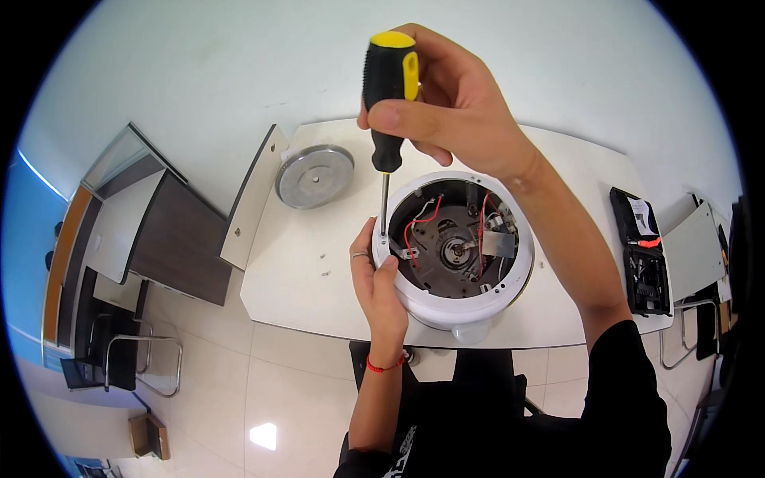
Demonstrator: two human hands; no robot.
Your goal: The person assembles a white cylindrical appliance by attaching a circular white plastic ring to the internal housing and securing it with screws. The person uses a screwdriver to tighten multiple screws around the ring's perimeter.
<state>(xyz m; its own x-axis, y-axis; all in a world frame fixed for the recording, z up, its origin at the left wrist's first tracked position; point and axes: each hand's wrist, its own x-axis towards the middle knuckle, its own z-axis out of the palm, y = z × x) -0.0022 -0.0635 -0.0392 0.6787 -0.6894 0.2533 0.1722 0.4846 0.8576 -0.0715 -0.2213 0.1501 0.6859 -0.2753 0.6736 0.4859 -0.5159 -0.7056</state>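
A black-and-yellow screwdriver (386, 151) stands upright, gripped at its handle by the closed fingers of my right hand (470, 119). Its tip rests at a small hole on the left rim of a white round appliance housing (522, 275), which resembles a rice cooker body. Inside the open housing are red wires (410, 231), metal brackets and a round central part (457, 252). My left hand (376, 283) is wrapped round the housing's left side, its thumb on the rim just below the tip. Whether a screw sits under the tip is too small to tell.
A round metal plate (303, 187) leans at the table's back left. Small screws (324, 273) lie on the white table (295, 295) left of the housing. An open black tool case (647, 279) is at the right edge. Chairs (119, 350) and other desks stand beyond.
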